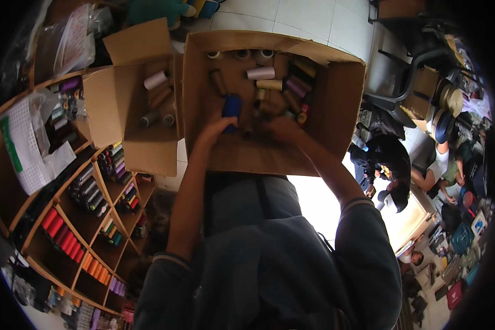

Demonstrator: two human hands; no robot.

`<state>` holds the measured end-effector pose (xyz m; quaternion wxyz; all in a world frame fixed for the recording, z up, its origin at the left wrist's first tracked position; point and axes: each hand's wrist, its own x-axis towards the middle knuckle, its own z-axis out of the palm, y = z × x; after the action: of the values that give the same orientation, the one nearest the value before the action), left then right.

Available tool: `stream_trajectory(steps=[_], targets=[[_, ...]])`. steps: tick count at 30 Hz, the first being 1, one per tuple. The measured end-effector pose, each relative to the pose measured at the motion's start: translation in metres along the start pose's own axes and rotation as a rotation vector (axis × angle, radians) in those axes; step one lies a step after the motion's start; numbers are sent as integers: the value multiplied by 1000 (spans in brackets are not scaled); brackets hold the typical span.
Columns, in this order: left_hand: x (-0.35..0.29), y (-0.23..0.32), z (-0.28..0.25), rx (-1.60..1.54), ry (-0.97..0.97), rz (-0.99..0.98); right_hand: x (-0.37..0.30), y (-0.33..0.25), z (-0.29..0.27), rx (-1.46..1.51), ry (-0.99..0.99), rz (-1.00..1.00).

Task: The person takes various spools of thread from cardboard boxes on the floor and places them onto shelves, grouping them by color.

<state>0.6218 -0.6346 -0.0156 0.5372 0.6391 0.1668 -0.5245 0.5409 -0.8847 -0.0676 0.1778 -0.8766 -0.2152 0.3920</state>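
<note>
Head view: both hands reach into the large cardboard box (335, 104). Left hand (213, 129) pinches a blue thread cone (232, 107), long axis pointing toward the box's far wall. Right hand (280, 129) rests beside it among loose spools (269, 85); its finger spread cannot be told. Smaller spool box (148, 143) lies left of the large box, with thread shelves (88, 214) below it.

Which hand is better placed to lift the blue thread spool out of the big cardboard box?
Probably the left hand: its fingers already touch the blue spool. The right hand lies farther right, among the brownish spools in the box.
</note>
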Motion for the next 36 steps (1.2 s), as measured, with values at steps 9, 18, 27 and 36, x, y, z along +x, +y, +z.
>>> stream_trajectory(steps=[9,18,27,36], targets=[[-93,13,18,-127,-192,233,-76,-16,-138,830,141,-18],[-162,14,-4,-360,-625,514,-92,-139,-221,796,-74,-363],[-240,-140,-33,-972,-414,937,-60,-251,-167,938,-310,-491],[-358,-277,-32,-1171,-102,1251,-35,-416,-89,952,-322,-610]])
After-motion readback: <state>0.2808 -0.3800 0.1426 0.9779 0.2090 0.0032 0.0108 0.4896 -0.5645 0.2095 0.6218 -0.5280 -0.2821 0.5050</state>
